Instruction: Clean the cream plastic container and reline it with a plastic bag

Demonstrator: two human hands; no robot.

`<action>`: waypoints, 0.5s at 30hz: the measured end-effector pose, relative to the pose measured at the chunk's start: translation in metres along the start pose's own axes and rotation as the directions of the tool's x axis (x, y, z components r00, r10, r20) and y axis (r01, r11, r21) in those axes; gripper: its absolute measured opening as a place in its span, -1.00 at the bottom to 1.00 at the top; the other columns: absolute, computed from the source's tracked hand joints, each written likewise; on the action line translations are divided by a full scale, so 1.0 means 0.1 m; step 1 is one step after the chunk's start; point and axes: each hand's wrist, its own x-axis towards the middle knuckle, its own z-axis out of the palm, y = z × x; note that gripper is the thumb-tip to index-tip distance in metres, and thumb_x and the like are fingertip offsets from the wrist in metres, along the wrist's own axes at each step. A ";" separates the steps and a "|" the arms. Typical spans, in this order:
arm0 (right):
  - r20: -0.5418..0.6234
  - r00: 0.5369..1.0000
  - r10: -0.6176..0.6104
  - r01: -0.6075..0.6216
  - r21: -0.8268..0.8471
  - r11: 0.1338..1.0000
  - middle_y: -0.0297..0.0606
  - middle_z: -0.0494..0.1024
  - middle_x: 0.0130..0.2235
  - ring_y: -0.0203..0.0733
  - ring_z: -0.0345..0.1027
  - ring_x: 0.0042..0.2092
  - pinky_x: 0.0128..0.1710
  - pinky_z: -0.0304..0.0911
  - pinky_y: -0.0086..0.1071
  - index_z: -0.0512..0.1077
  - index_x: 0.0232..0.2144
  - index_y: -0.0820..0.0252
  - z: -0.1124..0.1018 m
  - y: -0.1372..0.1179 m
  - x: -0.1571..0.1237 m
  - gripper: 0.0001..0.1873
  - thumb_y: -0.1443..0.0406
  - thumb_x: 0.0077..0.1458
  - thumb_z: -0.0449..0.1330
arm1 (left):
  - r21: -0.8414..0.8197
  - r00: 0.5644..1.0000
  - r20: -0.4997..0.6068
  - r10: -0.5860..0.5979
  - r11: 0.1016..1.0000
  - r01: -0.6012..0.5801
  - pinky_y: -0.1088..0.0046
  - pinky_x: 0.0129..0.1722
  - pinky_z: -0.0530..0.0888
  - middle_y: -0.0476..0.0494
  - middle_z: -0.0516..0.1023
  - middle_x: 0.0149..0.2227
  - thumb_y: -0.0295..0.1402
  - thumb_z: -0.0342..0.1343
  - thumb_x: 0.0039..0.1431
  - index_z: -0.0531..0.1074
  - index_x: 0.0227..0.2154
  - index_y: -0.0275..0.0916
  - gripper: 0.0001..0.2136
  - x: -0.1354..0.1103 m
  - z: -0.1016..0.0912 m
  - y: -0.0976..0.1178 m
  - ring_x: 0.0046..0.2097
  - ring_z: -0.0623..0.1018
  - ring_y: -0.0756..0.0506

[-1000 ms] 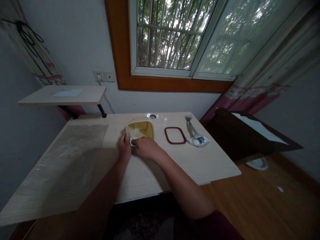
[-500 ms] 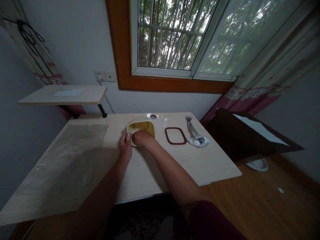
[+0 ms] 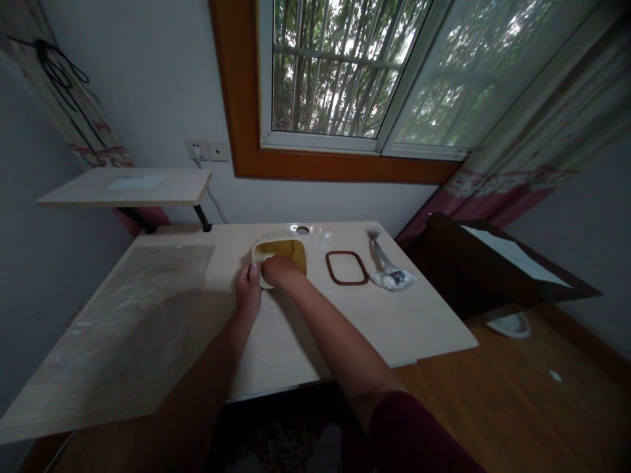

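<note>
A rounded square container [image 3: 294, 248], pale at the rim and yellowish-brown inside, sits on the table. My left hand [image 3: 248, 282] is closed on its near-left edge, thumb up on the rim. Inside it is my right hand [image 3: 280, 270], its fingers curled down toward the left inner wall. A bit of something whitish shows by those fingers, too small to name. To the right lies a rounded square frame [image 3: 347, 268] with a reddish-brown border; whether its middle is see-through or hollow I cannot tell.
Right of the frame lies a clear plastic bag [image 3: 392, 277] with a narrow twisted end. A transparent sheet [image 3: 148, 315] covers the table's left part. A raised shelf [image 3: 172, 187] bears a paper. Behind is a cable hole [image 3: 302, 230]; a dark brown piece of furniture [image 3: 444, 263] stands right.
Almost nothing differs. My right hand stays inside the container with at most a slight shift, and the whole view has moved by a few pixels.
</note>
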 end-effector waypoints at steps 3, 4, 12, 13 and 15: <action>-0.020 1.000 0.001 -0.001 -0.004 1.000 0.17 0.59 -0.01 0.05 0.52 0.03 -0.02 0.37 -0.27 0.56 -0.03 0.39 0.01 -0.02 -0.08 -0.61 0.32 0.30 0.01 | 0.009 1.000 0.001 0.020 1.000 -0.020 0.44 -0.34 0.39 -0.06 0.44 -0.45 -0.01 -0.02 0.25 0.40 -0.44 -0.20 -0.64 -0.02 -0.01 0.02 -0.33 0.46 -0.10; -0.027 1.000 -0.002 0.002 -0.006 1.000 0.17 0.60 -0.02 0.06 0.52 0.02 -0.03 0.38 -0.26 0.57 -0.03 0.38 0.01 -0.03 -0.11 -0.61 0.32 0.30 0.01 | 0.010 1.000 0.005 0.030 1.000 -0.030 0.44 -0.33 0.38 -0.06 0.43 -0.45 -0.01 -0.02 0.26 0.39 -0.44 -0.20 -0.64 -0.03 -0.01 0.02 -0.33 0.45 -0.09; -0.086 0.994 -0.060 0.060 -0.009 0.998 0.11 0.64 -0.12 0.07 0.56 -0.08 -0.13 0.41 -0.25 0.58 -0.06 0.30 -0.07 -0.10 -0.55 -0.62 0.23 0.28 0.05 | 0.053 0.997 -0.012 0.070 0.996 -0.069 0.46 -0.39 0.29 0.00 0.33 -0.49 -0.05 -0.03 0.28 0.32 -0.49 -0.20 -0.65 -0.02 -0.04 -0.01 -0.39 0.34 -0.05; -0.099 0.993 -0.066 0.066 -0.006 0.998 0.10 0.64 -0.14 0.07 0.57 -0.10 -0.15 0.42 -0.25 0.59 -0.08 0.29 -0.08 -0.11 -0.62 -0.62 0.23 0.28 0.05 | 0.051 0.998 -0.017 0.065 0.997 -0.064 0.47 -0.39 0.29 0.00 0.33 -0.49 -0.05 -0.02 0.28 0.32 -0.48 -0.20 -0.65 -0.02 -0.04 -0.01 -0.39 0.34 -0.05; -0.123 0.989 -0.088 0.088 -0.004 0.996 0.08 0.65 -0.17 0.07 0.58 -0.14 -0.17 0.42 -0.24 0.59 -0.12 0.28 -0.10 -0.14 -0.77 -0.63 0.25 0.28 0.03 | 0.037 0.999 -0.033 0.041 0.999 -0.040 0.46 -0.39 0.31 -0.01 0.35 -0.49 -0.03 -0.01 0.26 0.34 -0.48 -0.20 -0.64 -0.01 -0.04 -0.02 -0.39 0.36 -0.05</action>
